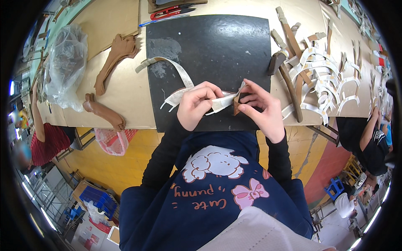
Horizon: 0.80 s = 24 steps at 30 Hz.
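A white-backed strap piece (pixel 224 101) with brown showing at its edges stretches between my two hands, low over the black work mat (pixel 217 50). My left hand (pixel 197 104) pinches it with thumb and curled fingers near its middle. From there a long white band (pixel 178 71) arcs up and left to a beige tip lying past the mat's edge. My right hand (pixel 263 108) grips the other end, where a brown flap (pixel 237 104) is folded between thumb and fingers. Loose white threads hang from the piece left of my left hand.
Right of the mat lies a hammer (pixel 289 88) beside a pile of white-backed straps (pixel 322 79). Brown leather bundles (pixel 111 62) and a clear plastic bag (pixel 67 62) lie left. Red-handled thread snips (pixel 167 12) and a blue pen (pixel 161 21) sit at the far edge. Other people work at both sides.
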Motion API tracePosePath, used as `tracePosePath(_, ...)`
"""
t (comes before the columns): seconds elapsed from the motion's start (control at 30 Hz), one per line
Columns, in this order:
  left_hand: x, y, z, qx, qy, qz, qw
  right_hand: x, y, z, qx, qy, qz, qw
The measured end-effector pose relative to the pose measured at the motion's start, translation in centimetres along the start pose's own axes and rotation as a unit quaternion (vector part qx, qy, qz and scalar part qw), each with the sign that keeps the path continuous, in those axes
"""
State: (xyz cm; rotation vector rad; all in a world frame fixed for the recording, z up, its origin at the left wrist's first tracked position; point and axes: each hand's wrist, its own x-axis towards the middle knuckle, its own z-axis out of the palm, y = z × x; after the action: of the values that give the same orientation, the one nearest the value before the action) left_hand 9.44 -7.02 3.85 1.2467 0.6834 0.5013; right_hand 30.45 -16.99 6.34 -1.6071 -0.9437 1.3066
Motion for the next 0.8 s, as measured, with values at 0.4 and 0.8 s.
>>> tracePosePath(0.4,0.7,0.0,1.8,-0.029,-0.007,0.032,0.999,-0.8,-0.8,0.5,-0.083,0.003,-0.050,0.995)
tracePosePath(0.8,1.3,0.5,1.2,0.220,-0.088,0.020,0.971,-0.5,0.2,0.5,-0.161,0.077,-0.042,0.983)
